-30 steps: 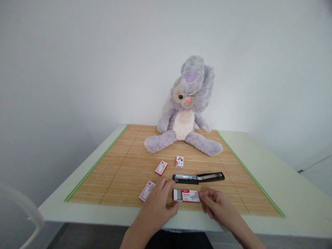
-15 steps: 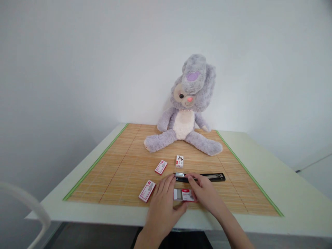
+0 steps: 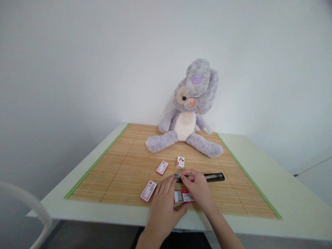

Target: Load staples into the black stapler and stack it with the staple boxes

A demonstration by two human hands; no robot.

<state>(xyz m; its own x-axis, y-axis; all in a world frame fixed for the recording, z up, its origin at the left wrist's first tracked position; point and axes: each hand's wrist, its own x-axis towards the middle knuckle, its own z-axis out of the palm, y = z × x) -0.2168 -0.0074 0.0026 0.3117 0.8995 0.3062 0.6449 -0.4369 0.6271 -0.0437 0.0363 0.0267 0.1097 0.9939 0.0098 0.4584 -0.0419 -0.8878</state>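
An opened black stapler [image 3: 210, 177] lies flat on the bamboo mat [image 3: 124, 166], its metal channel facing up. My right hand [image 3: 198, 188] reaches over its left end, fingertips pinched on the metal part. My left hand [image 3: 163, 202] rests on the mat beside a red-and-white staple box [image 3: 183, 196], thumb against the box's near edge, fingers stretched out. The box lies between my two hands, partly hidden by the right one.
Two more staple boxes [image 3: 148, 191] [image 3: 162, 167] lie flat on the mat, and a small box [image 3: 180, 162] stands upright behind the stapler. A grey plush rabbit [image 3: 188, 114] sits against the wall. A curved white chair back [image 3: 28, 207] shows at lower left.
My right hand left the staple box's right end and moved up and left onto the stapler's metal end. My left hand stayed by the box.
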